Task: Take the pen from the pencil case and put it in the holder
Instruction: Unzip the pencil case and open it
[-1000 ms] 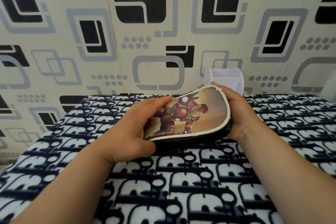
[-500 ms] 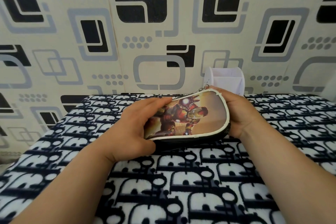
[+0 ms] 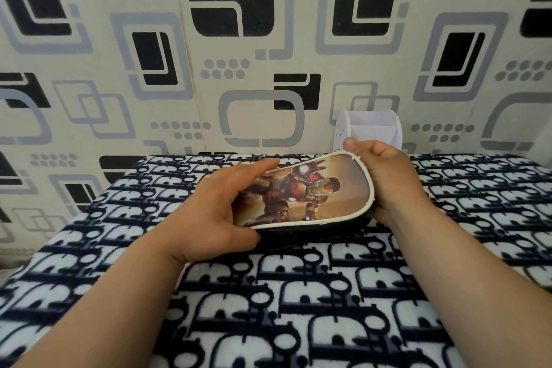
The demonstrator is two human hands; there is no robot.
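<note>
Left hand [image 3: 206, 209] is clamped on the left end of the pencil case: the thumb is tucked under the near edge and the fingers [image 3: 254, 167] lie flat across the top, covering part of the picture. Right hand [image 3: 385, 176] has the other end, palm cupped round the rounded right side with the thumb [image 3: 351, 145] pinching the far top corner. So both hands are closed on it, one per end.

The case itself is a flat zip-up pencil case with a printed red and gold armoured figure on the lid, white piping and a black underside [image 3: 310, 191]. Its long axis runs left to right across the view, with the right end sitting a bit further away and higher than the left, and the printed face tilted up toward the camera. The near edge looks to be resting on the cloth, or just off it; can't really tell. It looks shut, and the pen isn't visible from here.

Right behind the right hand, against the wall, stands a white plastic desk holder with an open top [image 3: 372, 128], its lower part hidden by the thumb and the case corner. Everything's on a fuzzy black and white patterned cloth [image 3: 298, 308] covering the table, and behind that is cream wallpaper with black and grey rounded squares [image 3: 179, 69].
</note>
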